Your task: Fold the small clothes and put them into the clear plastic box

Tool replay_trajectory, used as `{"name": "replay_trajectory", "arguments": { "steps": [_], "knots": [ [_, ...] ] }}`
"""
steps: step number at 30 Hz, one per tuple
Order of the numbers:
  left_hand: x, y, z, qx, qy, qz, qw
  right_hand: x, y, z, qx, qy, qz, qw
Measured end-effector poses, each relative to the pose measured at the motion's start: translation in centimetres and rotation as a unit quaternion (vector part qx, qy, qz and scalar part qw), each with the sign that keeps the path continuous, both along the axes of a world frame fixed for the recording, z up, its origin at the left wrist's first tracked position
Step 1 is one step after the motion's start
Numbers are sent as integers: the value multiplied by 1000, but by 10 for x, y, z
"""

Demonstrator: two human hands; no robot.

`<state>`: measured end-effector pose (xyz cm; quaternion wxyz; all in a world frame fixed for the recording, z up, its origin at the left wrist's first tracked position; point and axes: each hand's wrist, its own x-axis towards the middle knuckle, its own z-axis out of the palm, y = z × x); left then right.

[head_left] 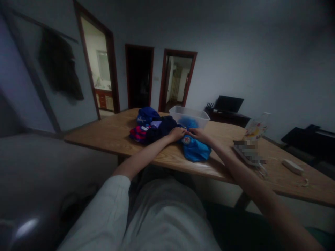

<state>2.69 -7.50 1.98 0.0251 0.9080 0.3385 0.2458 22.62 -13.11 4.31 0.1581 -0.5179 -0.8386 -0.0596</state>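
Observation:
A bright blue cap (196, 150) with a round star badge lies near the table's front edge. Both my hands are at its far edge, close together. My left hand (177, 134) has its fingers bent over the cap's upper left side, beside a dark navy cloth piece (165, 127). My right hand (199, 135) grips the upper edge, the fingertips pointing towards the left hand. To the left lie a red-and-blue striped knit hat (140, 134) and a blue cap with a white print (148, 115). The fingertips are small and partly hidden in the cloth.
Behind my hands stands a clear plastic bin (201, 115) with blue cloth inside. On the right of the wooden table (104, 134) are a blurred-out flat object (247, 152), a printed plastic bag (255, 130) and a white power strip (292, 166) with a cord.

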Motion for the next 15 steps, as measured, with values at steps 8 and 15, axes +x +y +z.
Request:
{"name": "replay_trajectory", "arguments": {
  "steps": [8,15],
  "knots": [
    [3,1,2,0,-17,-16,1000,10,-4,8,-8,-2,-31,999],
    [6,3,3,18,-32,-5,999,30,12,2,-1,21,-18,1000]
  ]
}}
